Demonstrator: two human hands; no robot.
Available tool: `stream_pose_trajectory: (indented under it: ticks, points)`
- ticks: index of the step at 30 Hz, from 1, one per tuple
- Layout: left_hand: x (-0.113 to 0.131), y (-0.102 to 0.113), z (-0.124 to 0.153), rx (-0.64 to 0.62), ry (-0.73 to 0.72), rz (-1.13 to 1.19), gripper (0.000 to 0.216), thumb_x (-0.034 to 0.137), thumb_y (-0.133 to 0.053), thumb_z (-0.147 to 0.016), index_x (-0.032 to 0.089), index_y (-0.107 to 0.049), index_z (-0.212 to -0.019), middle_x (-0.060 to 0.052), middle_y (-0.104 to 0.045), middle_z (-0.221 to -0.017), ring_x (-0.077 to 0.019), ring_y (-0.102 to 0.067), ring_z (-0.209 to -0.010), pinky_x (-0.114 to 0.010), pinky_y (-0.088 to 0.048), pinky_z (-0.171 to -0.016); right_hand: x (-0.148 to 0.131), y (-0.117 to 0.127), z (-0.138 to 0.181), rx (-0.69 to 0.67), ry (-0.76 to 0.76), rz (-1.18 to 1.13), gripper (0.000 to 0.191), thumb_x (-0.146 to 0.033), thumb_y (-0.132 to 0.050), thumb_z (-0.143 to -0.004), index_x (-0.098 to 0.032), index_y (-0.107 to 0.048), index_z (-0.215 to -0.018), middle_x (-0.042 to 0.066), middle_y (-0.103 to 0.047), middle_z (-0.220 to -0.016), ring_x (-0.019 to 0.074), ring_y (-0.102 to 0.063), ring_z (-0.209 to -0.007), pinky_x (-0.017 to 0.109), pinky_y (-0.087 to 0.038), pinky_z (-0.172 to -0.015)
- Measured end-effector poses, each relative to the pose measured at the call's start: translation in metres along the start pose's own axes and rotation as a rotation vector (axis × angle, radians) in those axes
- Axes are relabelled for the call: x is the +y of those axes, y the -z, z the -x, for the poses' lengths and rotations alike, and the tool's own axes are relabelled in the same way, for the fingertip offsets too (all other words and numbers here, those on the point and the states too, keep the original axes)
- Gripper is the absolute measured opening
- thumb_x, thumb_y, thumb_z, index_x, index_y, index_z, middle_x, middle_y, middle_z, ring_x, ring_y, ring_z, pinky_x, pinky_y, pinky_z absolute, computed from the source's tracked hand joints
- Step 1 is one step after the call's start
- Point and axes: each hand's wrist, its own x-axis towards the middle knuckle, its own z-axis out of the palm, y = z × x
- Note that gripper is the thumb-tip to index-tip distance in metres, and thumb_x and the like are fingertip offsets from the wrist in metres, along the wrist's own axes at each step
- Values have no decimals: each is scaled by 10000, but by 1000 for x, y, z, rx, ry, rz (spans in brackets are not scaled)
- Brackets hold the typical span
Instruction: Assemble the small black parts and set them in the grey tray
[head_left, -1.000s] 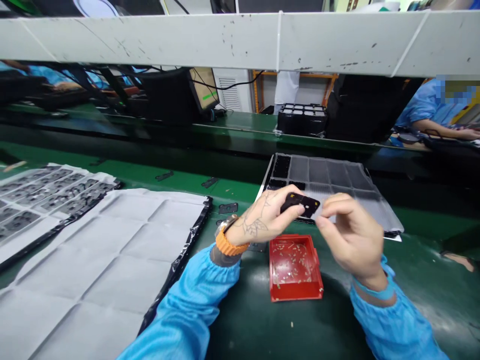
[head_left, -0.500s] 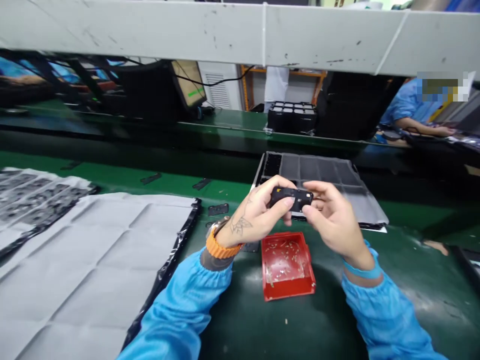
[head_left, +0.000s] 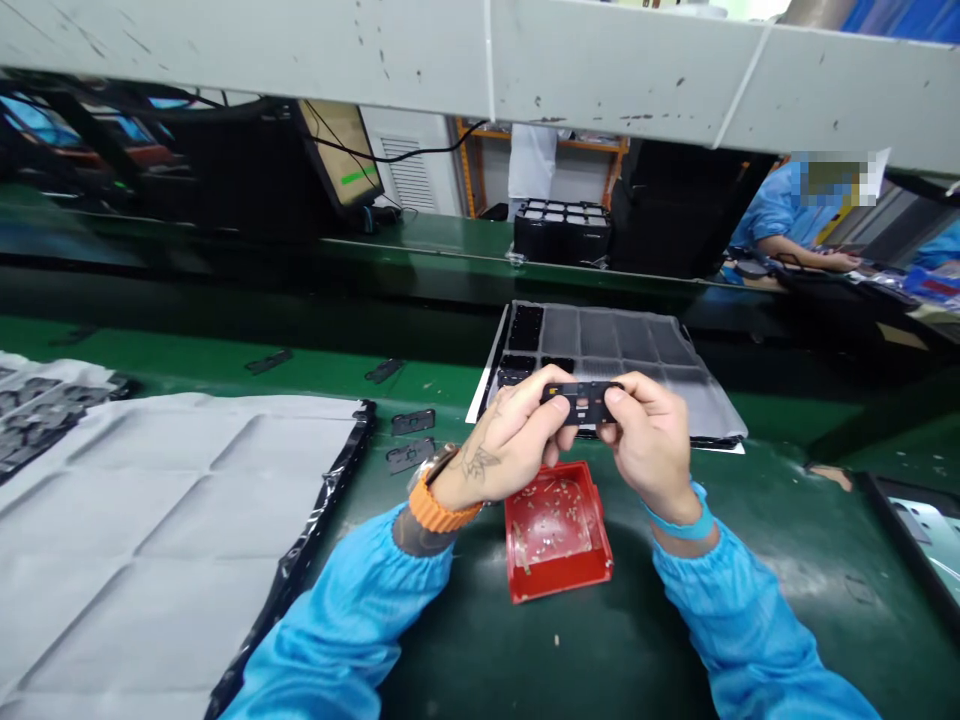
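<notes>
Both arms reach forward — left hand [head_left: 504, 452] and right hand [head_left: 651, 448] meet in the middle. Their fingers [head_left: 634, 387] curl, tips pinched tight.

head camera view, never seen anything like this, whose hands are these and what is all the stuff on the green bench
There is no machine here. The camera sits on a person's head and looks forward and down, so the two blue-sleeved arms are that person's own. The left hand, with an orange watch strap at the wrist, and the right hand both pinch one small black part by its ends, above the bench. Just below it stands a red tray with tiny loose bits inside, too small to identify. On the green bench, a pale padded sheet lies at the left with two loose black pieces beside it. A black compartment tray, mostly under a grey sheet, sits behind the hands. Another person works far back on the right.
</notes>
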Motion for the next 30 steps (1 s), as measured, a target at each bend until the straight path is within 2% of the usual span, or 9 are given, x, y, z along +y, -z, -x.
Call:
stream_pose_trajectory:
  ticks: [3,8,13,16,22,27,30]
  points:
    - [1,-1,0,25,6,4,203,343,-444,-1049,190,-551,-968,55,-604,-633,-75,-538,-455,-176,-437,-470,3,-2,1,9,12,5,317,-368,-655,-937,-194,-592,-679,-54,-504,-511,85,-423,-459,216,-338,-455]
    - [7,-3,-2,-8,15,-13,211,336,-420,-1037,194,-528,-924,56,-597,-607,-70,-522,-440,-169,-430,-465,9,-4,4,61,26,-41,356,-377,-657,-936,-203,-546,-646,-51,-477,-530,92,-390,-461,230,-305,-438]
    - [9,-5,-3,43,70,23,206,314,-427,-1000,190,-542,-881,59,-574,-567,-66,-492,-406,-168,-410,-444,14,-3,4,47,17,-26,359,-362,-645,-939,-207,-518,-640,-49,-457,-536,100,-381,-477,241,-310,-452]
    - [8,-4,-3,20,75,45,209,319,-431,-991,187,-545,-877,42,-607,-607,-74,-540,-426,-176,-435,-458,13,-2,4,42,28,-8,344,-359,-630,-948,-207,-528,-656,-46,-472,-543,102,-389,-478,244,-312,-457]
    - [6,0,-4,-28,91,108,149,250,-460,-930,178,-569,-1001,26,-670,-679,-100,-643,-488,-196,-490,-509,10,-2,2,30,35,31,367,-366,-611,-953,-214,-495,-640,-57,-425,-519,101,-377,-462,244,-315,-451]
    - [6,-2,-6,32,164,143,146,261,-446,-916,177,-561,-883,23,-654,-598,-96,-604,-416,-180,-425,-432,2,-3,4,46,89,155,320,-316,-603,-929,-206,-528,-638,-45,-460,-538,100,-384,-484,240,-309,-452]
    - [4,-3,-6,49,152,137,212,308,-438,-961,173,-561,-854,10,-654,-593,-94,-599,-413,-174,-414,-421,0,-2,4,30,87,169,319,-319,-597,-928,-204,-533,-638,-39,-485,-536,98,-396,-477,237,-312,-446]
